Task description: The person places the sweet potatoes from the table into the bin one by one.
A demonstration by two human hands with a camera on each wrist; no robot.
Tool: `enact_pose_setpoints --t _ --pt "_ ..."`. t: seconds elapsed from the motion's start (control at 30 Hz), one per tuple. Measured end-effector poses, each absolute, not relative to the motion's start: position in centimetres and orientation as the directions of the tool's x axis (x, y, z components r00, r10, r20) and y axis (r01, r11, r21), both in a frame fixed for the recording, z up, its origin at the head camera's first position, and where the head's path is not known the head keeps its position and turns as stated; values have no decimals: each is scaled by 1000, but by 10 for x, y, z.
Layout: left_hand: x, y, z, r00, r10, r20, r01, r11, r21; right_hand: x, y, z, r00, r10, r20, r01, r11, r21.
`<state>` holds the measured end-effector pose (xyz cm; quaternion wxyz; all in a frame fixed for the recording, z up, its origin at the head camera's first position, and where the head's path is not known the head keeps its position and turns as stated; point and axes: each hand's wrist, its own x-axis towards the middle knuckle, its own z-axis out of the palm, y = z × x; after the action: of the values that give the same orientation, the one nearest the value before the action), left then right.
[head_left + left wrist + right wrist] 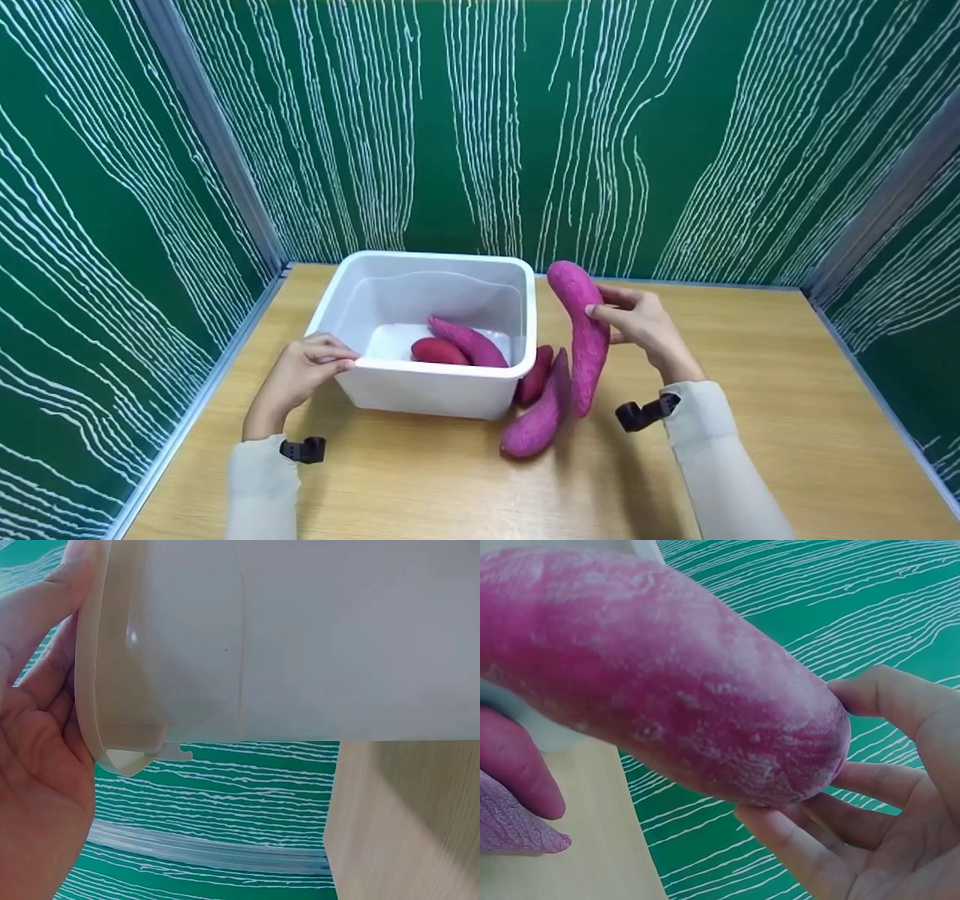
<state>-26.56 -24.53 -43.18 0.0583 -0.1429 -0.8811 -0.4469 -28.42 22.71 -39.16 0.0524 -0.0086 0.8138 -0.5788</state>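
Observation:
A long, curved pink-purple sweet potato (586,330) is upright in my right hand (641,326), thumb on its near side and fingers behind, just right of the white plastic bin (431,388). The right wrist view shows thumb and fingertips around one end of this sweet potato (667,675). At the bin's near left corner, my left hand (304,367) pinches the rim. Inside the bin lie a purple sweet potato (472,341) and a red one (437,351). Against its right side on the table are a dark red sweet potato (534,379) and a purple one (536,427).
The wooden table (750,390) carries the bin towards its back. Green panels with white wavy lines (480,135) rise behind and on both sides, joined by grey metal posts (214,127). A black wrist camera (645,412) sits on the right sleeve.

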Motion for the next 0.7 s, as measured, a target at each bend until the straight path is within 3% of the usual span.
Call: enact_pose_setpoints --t 0.7 --pt "-265 -243 -429 -966 183 185 257 569 781 -302 200 -372 -992 -80 -102 80 247 -966"
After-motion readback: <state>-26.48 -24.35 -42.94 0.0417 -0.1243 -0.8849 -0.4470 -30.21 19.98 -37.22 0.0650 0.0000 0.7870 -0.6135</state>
